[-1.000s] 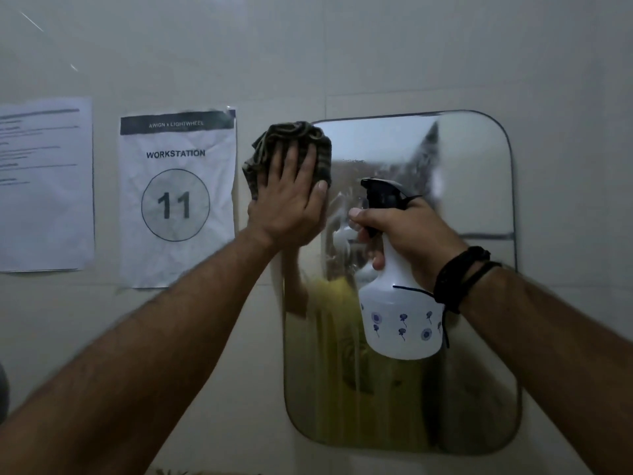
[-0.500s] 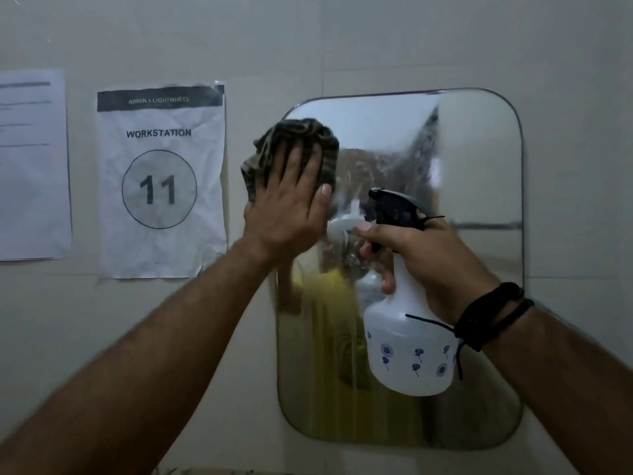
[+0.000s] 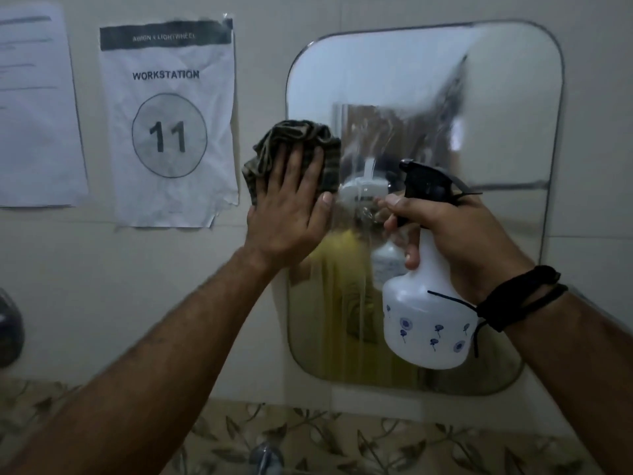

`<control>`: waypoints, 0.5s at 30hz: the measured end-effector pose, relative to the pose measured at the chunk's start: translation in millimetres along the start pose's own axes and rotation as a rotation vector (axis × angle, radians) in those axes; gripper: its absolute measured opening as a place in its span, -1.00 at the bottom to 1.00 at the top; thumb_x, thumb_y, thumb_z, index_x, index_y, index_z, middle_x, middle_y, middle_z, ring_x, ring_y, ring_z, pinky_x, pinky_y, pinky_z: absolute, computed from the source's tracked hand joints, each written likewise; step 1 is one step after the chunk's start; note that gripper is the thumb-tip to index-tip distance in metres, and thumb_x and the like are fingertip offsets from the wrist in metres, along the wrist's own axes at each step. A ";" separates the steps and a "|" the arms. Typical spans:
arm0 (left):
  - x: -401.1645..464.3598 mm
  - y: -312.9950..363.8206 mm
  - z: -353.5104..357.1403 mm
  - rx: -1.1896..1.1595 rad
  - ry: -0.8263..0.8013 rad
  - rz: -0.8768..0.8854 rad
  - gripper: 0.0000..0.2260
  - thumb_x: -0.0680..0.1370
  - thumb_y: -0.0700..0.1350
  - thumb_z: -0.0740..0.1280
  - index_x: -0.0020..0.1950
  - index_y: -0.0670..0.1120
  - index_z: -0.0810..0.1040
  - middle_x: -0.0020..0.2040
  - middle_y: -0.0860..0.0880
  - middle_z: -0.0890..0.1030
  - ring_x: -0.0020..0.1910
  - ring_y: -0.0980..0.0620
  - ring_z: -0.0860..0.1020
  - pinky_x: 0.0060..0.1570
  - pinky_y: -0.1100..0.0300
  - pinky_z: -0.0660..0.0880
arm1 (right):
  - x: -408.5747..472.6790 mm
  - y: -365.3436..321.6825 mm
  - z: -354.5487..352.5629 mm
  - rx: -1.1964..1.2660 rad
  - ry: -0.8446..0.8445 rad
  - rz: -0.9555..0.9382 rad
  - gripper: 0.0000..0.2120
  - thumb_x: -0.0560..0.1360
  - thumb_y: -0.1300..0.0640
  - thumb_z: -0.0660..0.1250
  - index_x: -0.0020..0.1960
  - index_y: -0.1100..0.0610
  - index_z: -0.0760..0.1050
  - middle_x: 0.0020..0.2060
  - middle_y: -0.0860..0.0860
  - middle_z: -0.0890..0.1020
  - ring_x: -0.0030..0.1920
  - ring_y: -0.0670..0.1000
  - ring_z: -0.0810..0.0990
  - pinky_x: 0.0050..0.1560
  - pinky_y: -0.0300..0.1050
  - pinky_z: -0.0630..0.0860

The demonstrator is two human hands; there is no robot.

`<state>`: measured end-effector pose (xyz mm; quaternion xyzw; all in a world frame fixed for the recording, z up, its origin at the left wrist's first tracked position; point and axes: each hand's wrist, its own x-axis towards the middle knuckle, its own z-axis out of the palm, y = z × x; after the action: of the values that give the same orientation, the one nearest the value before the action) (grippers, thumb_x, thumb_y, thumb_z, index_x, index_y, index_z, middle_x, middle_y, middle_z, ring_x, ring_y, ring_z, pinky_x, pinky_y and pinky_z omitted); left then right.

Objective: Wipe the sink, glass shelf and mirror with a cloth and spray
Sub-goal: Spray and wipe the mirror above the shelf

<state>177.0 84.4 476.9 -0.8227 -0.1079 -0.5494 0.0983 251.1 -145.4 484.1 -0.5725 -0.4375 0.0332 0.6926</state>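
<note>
A rounded wall mirror (image 3: 507, 132) hangs on the pale tiled wall, streaked with wet smears. My left hand (image 3: 287, 217) presses a crumpled dark green cloth (image 3: 294, 138) flat against the mirror's left edge, fingers spread over it. My right hand (image 3: 455, 234) grips a white spray bottle (image 3: 428, 323) with blue flower prints and a black trigger head, held in front of the mirror's lower middle. A finger rests on the trigger. The sink and glass shelf are out of view.
A paper sign (image 3: 168, 121) reading "WORKSTATION 11" is taped left of the mirror, with another printed sheet (image 3: 34, 108) further left. Leaf-patterned tiles (image 3: 376, 440) run below, and a metal tap top (image 3: 265, 455) shows at the bottom edge.
My left hand and the cloth have slid down the mirror's left edge. The view has tilted down, bringing the patterned tiles and tap into sight. The bottle stays in my right hand.
</note>
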 end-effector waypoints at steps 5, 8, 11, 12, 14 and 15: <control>50.9 -3.5 -12.8 0.017 -0.023 -0.017 -0.38 0.64 0.19 -0.11 0.67 -0.02 -0.03 0.67 -0.13 -0.06 0.64 -0.12 -0.14 0.55 -0.29 -0.12 | 0.0 0.5 4.9 0.030 -0.008 0.005 -0.69 0.57 0.15 0.44 0.12 0.43 0.63 -0.10 0.25 0.69 -0.45 0.17 0.45 -0.52 -0.16 0.48; 74.6 -2.2 -16.1 -0.014 0.016 -0.037 -0.38 0.65 0.16 -0.05 0.67 -0.03 -0.04 0.67 -0.14 -0.08 0.64 -0.14 -0.15 0.55 -0.30 -0.13 | 2.0 0.7 6.4 0.035 -0.007 -0.010 -0.71 0.58 0.16 0.43 0.13 0.41 0.62 -0.11 0.29 0.68 -0.35 0.24 0.47 -0.51 -0.15 0.49; 43.3 2.9 1.6 0.008 0.063 -0.034 -0.38 0.66 0.15 -0.02 0.67 -0.05 -0.03 0.67 -0.15 -0.03 0.64 -0.15 -0.10 0.55 -0.29 -0.07 | 0.1 4.8 8.3 0.036 -0.005 -0.005 -0.69 0.57 0.14 0.44 0.10 0.42 0.62 -0.13 0.22 0.68 -0.49 0.12 0.45 -0.50 -0.18 0.48; 21.9 3.8 9.7 0.042 0.062 -0.015 -0.39 0.66 0.15 -0.03 0.67 -0.06 -0.04 0.67 -0.15 -0.02 0.64 -0.15 -0.09 0.55 -0.28 -0.05 | -1.5 7.1 8.5 0.041 -0.009 -0.006 -0.68 0.56 0.13 0.45 0.09 0.43 0.62 -0.12 0.21 0.68 -0.51 0.11 0.44 -0.49 -0.18 0.48; -30.6 4.5 23.1 0.029 0.011 -0.010 -0.38 0.67 0.16 -0.03 0.67 -0.05 -0.06 0.67 -0.13 -0.06 0.65 -0.12 -0.12 0.55 -0.28 -0.04 | -6.0 12.6 8.9 0.048 -0.005 0.002 -0.66 0.56 0.11 0.46 0.08 0.43 0.63 -0.12 0.20 0.70 -0.52 0.09 0.45 -0.48 -0.18 0.48; -54.7 5.5 27.3 0.001 -0.026 -0.015 -0.38 0.66 0.17 -0.02 0.68 -0.04 -0.05 0.67 -0.12 -0.07 0.65 -0.10 -0.14 0.55 -0.29 -0.04 | -8.9 14.9 8.8 0.051 0.000 0.007 -0.66 0.55 0.11 0.46 0.08 0.43 0.63 -0.11 0.19 0.70 -0.52 0.09 0.45 -0.48 -0.18 0.48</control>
<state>182.3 83.0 415.8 -0.8288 -0.1160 -0.5394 0.0932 246.7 -138.4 466.5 -0.5562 -0.4345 0.0466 0.7069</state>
